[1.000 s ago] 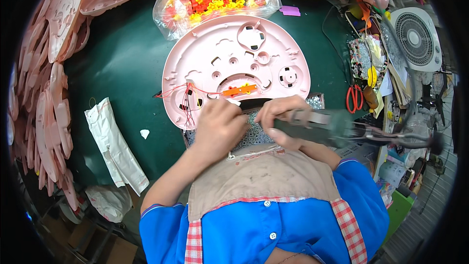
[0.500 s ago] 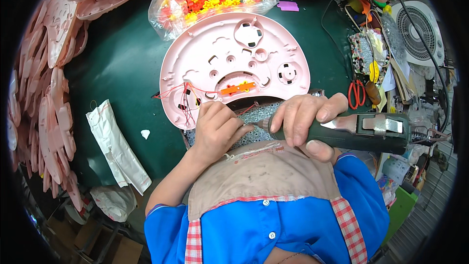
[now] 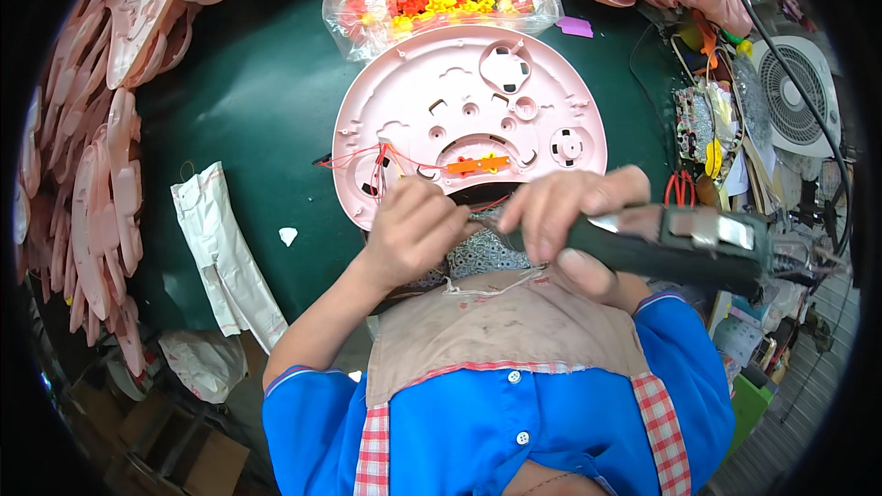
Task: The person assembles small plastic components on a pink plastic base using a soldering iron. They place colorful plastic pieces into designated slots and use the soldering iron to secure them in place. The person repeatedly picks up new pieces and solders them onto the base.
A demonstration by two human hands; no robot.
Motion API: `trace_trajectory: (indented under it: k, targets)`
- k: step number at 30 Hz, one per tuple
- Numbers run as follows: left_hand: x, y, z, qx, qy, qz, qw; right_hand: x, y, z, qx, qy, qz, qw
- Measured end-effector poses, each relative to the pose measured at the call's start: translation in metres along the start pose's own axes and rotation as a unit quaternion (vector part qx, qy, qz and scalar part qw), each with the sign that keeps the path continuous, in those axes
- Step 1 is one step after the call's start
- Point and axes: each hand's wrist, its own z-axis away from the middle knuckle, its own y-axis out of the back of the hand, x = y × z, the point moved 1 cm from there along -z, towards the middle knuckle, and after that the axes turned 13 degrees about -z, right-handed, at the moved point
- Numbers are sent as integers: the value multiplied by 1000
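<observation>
In my right hand [image 3: 562,220] is a dark power screwdriver [image 3: 629,253], lying almost level with its tip to the left. My left hand [image 3: 418,231] is closed in a pinch beside that tip; what its fingers hold, if anything, is too small to make out. Both hands are above the near edge of a pink plastic toy shell [image 3: 367,115], which lies hollow side up. An orange strip [image 3: 478,165] sits by the shell's curved slot. Thin red wires [image 3: 354,158] run from it to the shell's left side.
Small silvery parts [image 3: 487,255] are heaped under my hands. Beyond the shell lies a clear bag [image 3: 354,14] of red and yellow star-shaped pieces. Pink shells [image 3: 101,220] are stacked left. Red-handled scissors [image 3: 680,188], clutter and a white fan [image 3: 797,92] are right.
The whole view has shifted, so the shell appears farther right. Both hands and the screwdriver tip have risen slightly toward the shell's near edge, and the screwdriver is blurred by motion.
</observation>
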Motion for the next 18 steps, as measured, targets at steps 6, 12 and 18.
trace_trajectory:
  k: [6,12,18]
  targets:
    - [-64,48,29,72,400,35,913,50,15,-3,32,33,103,994]
    - [-98,52,69,-42,415,89,904,81,23,0,50,52,39,997]
    - [-102,52,77,-56,501,220,835,98,29,4,58,-21,46,997]
